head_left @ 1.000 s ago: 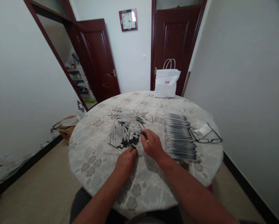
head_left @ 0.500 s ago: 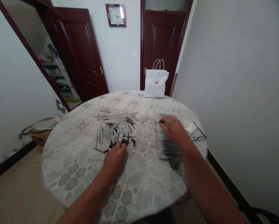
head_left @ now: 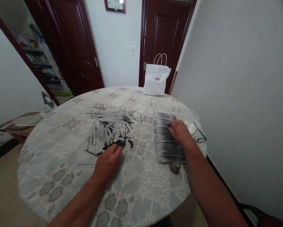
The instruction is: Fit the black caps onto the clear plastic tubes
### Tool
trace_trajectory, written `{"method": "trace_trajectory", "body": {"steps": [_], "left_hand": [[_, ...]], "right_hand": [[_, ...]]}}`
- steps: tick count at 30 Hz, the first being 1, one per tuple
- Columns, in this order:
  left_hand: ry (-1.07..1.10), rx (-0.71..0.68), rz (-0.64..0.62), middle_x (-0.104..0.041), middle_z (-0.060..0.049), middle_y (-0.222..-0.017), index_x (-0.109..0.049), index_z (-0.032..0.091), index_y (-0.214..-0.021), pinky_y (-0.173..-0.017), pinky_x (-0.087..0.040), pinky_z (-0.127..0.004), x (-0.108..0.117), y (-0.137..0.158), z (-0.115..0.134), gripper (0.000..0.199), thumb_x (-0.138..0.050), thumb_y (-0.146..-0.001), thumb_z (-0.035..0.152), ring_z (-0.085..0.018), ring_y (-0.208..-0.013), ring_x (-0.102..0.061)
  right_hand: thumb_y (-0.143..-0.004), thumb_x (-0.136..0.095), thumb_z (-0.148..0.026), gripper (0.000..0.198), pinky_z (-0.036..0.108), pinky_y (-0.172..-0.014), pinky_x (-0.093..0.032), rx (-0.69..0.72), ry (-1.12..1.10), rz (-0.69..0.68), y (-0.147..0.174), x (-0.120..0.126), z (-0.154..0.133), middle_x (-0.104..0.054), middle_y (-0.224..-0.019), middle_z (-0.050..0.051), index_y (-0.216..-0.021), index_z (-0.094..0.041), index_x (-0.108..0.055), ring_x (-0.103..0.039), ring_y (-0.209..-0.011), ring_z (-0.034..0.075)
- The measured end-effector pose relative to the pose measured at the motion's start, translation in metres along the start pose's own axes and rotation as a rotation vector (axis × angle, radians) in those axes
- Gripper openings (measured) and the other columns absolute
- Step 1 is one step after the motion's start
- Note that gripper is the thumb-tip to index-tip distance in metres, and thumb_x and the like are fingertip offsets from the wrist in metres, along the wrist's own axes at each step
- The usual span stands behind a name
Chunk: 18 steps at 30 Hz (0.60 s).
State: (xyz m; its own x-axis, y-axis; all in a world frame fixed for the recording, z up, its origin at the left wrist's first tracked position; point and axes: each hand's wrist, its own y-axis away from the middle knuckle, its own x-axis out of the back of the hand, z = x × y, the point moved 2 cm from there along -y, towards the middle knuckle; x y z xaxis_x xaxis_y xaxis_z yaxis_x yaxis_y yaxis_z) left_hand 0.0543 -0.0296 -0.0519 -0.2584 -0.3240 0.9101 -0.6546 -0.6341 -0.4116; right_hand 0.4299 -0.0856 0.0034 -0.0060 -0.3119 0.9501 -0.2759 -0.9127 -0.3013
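Note:
My left hand [head_left: 109, 160] rests at the near edge of a loose pile, its fingertips closed together among small black caps [head_left: 119, 142]. What sits in those fingers is hidden. Behind the caps lie many white and clear pen tubes [head_left: 101, 134] and dark thin sticks in a jumble. My right hand [head_left: 179, 130] is over the right side of a neat row of pens [head_left: 163, 138], laid side by side. Its thumb and fingers are pinched together, with a dark spot between them too small to make out.
A dark round object [head_left: 174, 167] stands just below the row. Eyeglasses [head_left: 200, 134] lie at the table's right edge. At the back stands a white paper bag [head_left: 156, 80]. The round table has a patterned cloth [head_left: 136, 183], and a wall [head_left: 238, 78] runs along the right.
My right hand has drawn rightward across the row of pens, uncovering its far left part. My left hand stays at the black caps. The view has tilted down and shifted.

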Motion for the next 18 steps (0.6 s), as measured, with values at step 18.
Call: {"method": "trace_trajectory", "body": {"steps": [18], "left_hand": [[0.128, -0.033, 0.140, -0.063, -0.006, -0.090, -0.065, 0.018, -0.097, -0.067, -0.048, -0.029, 0.000, 0.009, -0.005, 0.017, -0.053, -0.088, 0.012, -0.019, -0.079, -0.059]], "right_hand": [[-0.097, -0.047, -0.011, 0.030, 0.030, -0.090, -0.047, 0.345, -0.309, -0.237, 0.044, 0.031, -0.189, -0.065, -0.108, 0.010, -0.119, -0.019, -0.066, -0.062, -0.103, 0.021]]}}
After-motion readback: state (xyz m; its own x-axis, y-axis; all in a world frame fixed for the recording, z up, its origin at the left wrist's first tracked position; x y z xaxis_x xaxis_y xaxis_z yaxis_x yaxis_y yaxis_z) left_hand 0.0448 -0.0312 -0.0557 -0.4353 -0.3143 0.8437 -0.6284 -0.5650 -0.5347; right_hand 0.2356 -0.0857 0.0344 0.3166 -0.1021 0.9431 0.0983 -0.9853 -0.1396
